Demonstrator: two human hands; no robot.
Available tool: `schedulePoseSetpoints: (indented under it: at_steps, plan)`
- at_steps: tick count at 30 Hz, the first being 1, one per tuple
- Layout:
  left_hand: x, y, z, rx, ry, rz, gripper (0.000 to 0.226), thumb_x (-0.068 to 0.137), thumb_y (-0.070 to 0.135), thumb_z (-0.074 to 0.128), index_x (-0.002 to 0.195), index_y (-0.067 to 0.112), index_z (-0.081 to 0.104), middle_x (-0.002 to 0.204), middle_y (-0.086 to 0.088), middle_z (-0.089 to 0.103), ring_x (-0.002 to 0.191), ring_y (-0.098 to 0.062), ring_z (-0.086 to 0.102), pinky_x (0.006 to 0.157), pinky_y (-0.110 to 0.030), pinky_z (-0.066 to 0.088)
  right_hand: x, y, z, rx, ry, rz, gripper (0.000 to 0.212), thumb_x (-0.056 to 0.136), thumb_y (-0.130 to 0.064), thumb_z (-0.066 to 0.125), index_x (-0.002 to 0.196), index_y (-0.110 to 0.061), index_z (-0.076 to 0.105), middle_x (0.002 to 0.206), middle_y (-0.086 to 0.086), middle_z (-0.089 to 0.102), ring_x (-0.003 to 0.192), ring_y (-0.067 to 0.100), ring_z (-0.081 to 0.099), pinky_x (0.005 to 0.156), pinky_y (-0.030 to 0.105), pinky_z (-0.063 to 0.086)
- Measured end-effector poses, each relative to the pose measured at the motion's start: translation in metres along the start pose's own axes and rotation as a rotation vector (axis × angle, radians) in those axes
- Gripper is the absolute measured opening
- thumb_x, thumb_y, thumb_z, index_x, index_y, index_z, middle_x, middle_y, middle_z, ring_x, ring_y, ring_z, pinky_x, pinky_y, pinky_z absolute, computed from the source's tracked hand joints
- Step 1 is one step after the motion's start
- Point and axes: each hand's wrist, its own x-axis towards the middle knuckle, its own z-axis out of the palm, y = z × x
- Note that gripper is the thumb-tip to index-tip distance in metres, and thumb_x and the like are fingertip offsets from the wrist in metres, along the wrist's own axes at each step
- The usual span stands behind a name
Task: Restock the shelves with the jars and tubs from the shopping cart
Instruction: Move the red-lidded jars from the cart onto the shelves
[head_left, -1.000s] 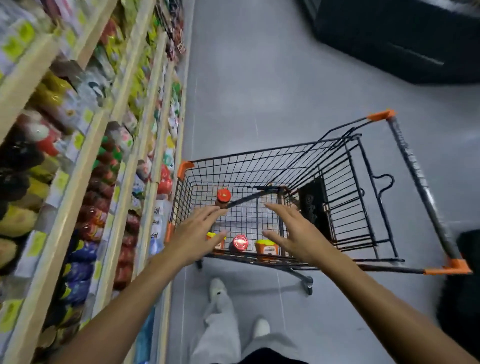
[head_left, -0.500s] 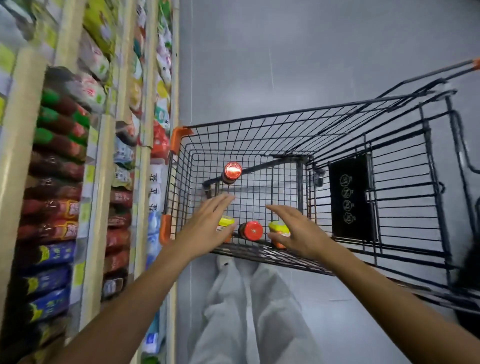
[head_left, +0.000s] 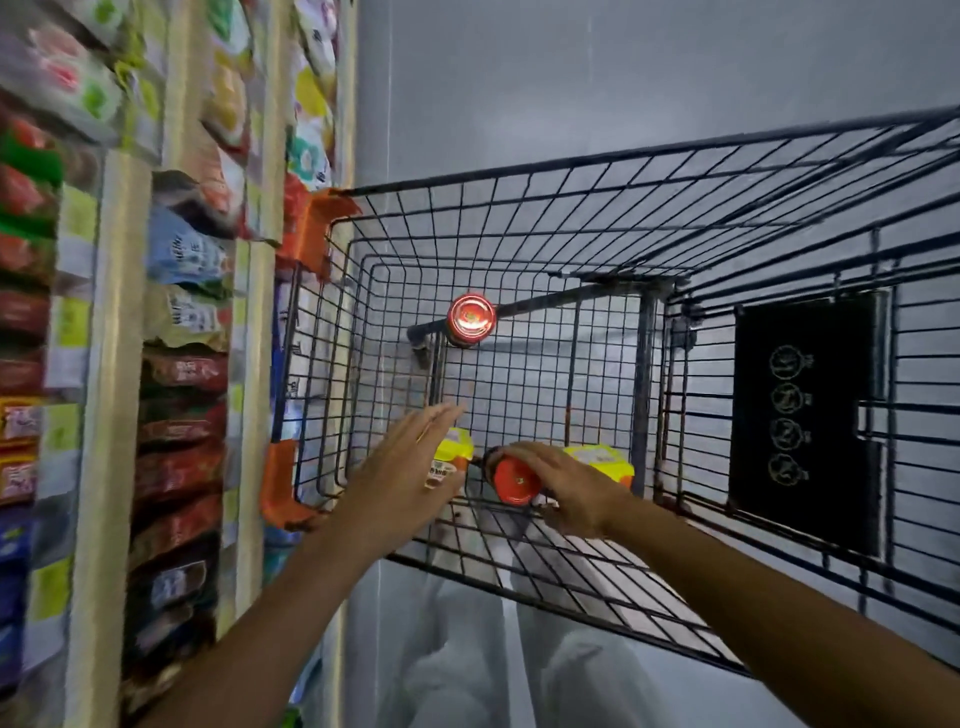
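I look down into a black wire shopping cart. A jar with a red lid stands alone at the far end of the basket. At the near end, between two yellow-lidded tubs, lies a second red-lidded jar. One tub is to its left, the other tub to its right. My right hand lies over the near jar, fingers curving around its side. My left hand hovers flat with straight fingers just over the left tub, hiding part of it.
Store shelves packed with bags and packets run along the left, close to the cart's orange corner bumpers. A black sign panel hangs on the cart's child seat. Grey floor lies beyond. My light trousers show below the basket.
The camera has leaned closer over the cart. Both hands have dropped deeper into the basket; the right hand has moved left from the yellow tub onto the near red-lidded jar.
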Motion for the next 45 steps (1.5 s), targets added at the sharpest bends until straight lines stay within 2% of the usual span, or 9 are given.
schedulePoseSetpoints:
  at_steps: [3,6,10,17,24,28,32,39,45]
  plan:
    - [0.003,-0.006,0.004,-0.010,0.018,0.020,0.066,0.098,0.040,0.057,0.155,0.032,0.024,0.160,0.013,0.024,0.146,-0.008,0.021,0.117,-0.036,0.031,0.015,0.008,0.011,0.031,0.022,-0.007,0.102,0.078,-0.013,0.080,0.159,-0.028,0.020,0.163,0.002,0.029,0.147,0.026,0.033,0.114,0.044,0.041]
    - [0.006,-0.013,0.009,-0.020,0.031,0.031,0.066,0.097,0.039,0.057,0.154,0.032,0.025,0.158,0.015,0.025,0.144,-0.005,0.022,0.113,-0.036,0.036,0.029,0.013,0.019,0.113,0.057,-0.017,0.091,0.076,-0.022,0.084,0.152,-0.034,0.033,0.154,-0.006,0.043,0.139,0.015,0.043,0.113,0.035,0.042]
    - [0.010,-0.018,0.014,-0.021,0.046,0.041,0.065,0.098,0.039,0.057,0.154,0.033,0.024,0.155,0.018,0.025,0.136,0.009,0.015,0.111,-0.026,0.029,0.038,0.018,0.027,0.140,0.118,-0.023,0.078,0.076,-0.035,0.086,0.141,-0.038,0.043,0.144,-0.013,0.051,0.130,0.010,0.052,0.105,0.037,0.049]
    - [0.029,-0.022,0.012,-0.033,0.045,0.044,0.065,0.097,0.035,0.059,0.154,0.033,0.027,0.156,0.018,0.027,0.135,0.009,0.015,0.110,-0.025,0.027,0.020,0.007,0.014,0.287,0.279,0.011,0.072,0.074,-0.044,0.085,0.136,-0.038,0.049,0.135,-0.016,0.061,0.117,0.006,0.061,0.095,0.031,0.055]
    - [0.083,-0.012,0.001,-0.165,0.190,-0.050,0.080,0.092,0.022,0.070,0.155,0.033,0.023,0.157,0.008,0.029,0.146,-0.011,0.025,0.117,-0.033,0.028,-0.006,-0.014,-0.038,0.454,0.562,0.119,0.078,0.071,-0.031,0.092,0.131,-0.050,0.047,0.122,-0.032,0.057,0.113,-0.011,0.057,0.088,0.010,0.050]
    - [0.124,-0.011,-0.003,-0.230,0.306,-0.104,0.094,0.086,0.021,0.077,0.157,0.031,0.017,0.162,0.004,0.021,0.148,-0.013,0.021,0.115,-0.030,0.023,-0.011,-0.015,-0.060,0.459,0.680,0.104,0.080,0.071,-0.038,0.091,0.135,-0.049,0.045,0.122,-0.033,0.055,0.115,-0.012,0.055,0.090,0.011,0.050]
    - [0.159,-0.021,-0.003,-0.116,0.284,-0.066,0.106,0.079,0.020,0.084,0.158,0.030,0.014,0.163,-0.002,0.017,0.150,-0.019,0.019,0.111,-0.028,0.020,-0.015,-0.012,-0.077,0.442,0.739,0.119,0.079,0.070,-0.039,0.091,0.129,-0.057,0.042,0.116,-0.039,0.054,0.113,-0.014,0.055,0.089,0.010,0.051]
    - [0.192,-0.043,0.014,-0.104,0.201,0.091,0.098,0.075,0.011,0.086,0.149,0.039,0.028,0.152,0.003,0.033,0.136,-0.018,0.040,0.105,-0.038,0.048,-0.024,-0.001,-0.081,0.424,0.745,0.159,0.079,0.070,-0.038,0.092,0.136,-0.042,0.049,0.121,-0.026,0.062,0.111,-0.009,0.059,0.089,0.009,0.050]
    - [0.201,-0.047,0.020,-0.132,0.263,0.082,0.082,0.077,0.007,0.084,0.140,0.035,0.039,0.140,0.000,0.050,0.124,-0.023,0.053,0.095,-0.042,0.055,-0.027,0.002,-0.081,0.428,0.752,0.193,0.080,0.068,-0.033,0.093,0.136,-0.037,0.051,0.124,-0.019,0.064,0.110,-0.006,0.062,0.088,0.007,0.048]
